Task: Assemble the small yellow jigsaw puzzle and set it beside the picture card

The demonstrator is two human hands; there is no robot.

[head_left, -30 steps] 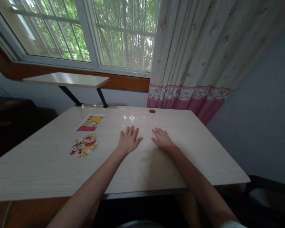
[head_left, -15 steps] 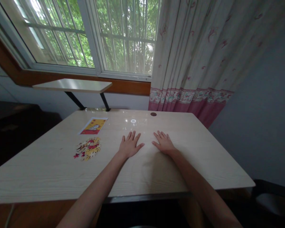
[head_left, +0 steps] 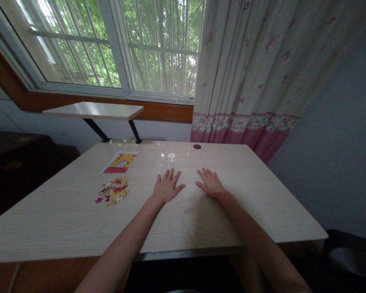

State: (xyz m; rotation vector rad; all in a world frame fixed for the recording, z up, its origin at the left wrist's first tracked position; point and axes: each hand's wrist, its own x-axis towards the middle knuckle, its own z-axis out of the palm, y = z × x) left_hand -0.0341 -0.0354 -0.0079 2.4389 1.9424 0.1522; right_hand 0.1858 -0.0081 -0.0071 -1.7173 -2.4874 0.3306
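Note:
My left hand (head_left: 166, 187) lies flat on the pale wooden table (head_left: 250, 203), palm down, fingers spread, holding nothing. My right hand (head_left: 211, 184) lies flat beside it, a short gap apart, fingers stretched out and empty. To the left of my left hand is a loose heap of red and yellow jigsaw pieces (head_left: 113, 191). Behind the heap lies a yellow and red picture card (head_left: 120, 162) with a cartoon figure on it.
A small brown round cap (head_left: 197, 146) sits in the tabletop near its far edge. A raised shelf (head_left: 93, 110) on black brackets stands at the back left under the window. A pink-hemmed curtain (head_left: 247, 73) hangs at the back right. Dark furniture (head_left: 15, 158) stands to the left.
Between the first frame and now the view shifted slightly and my left fingers spread a little wider. Both hands stay flat on the table in the same place.

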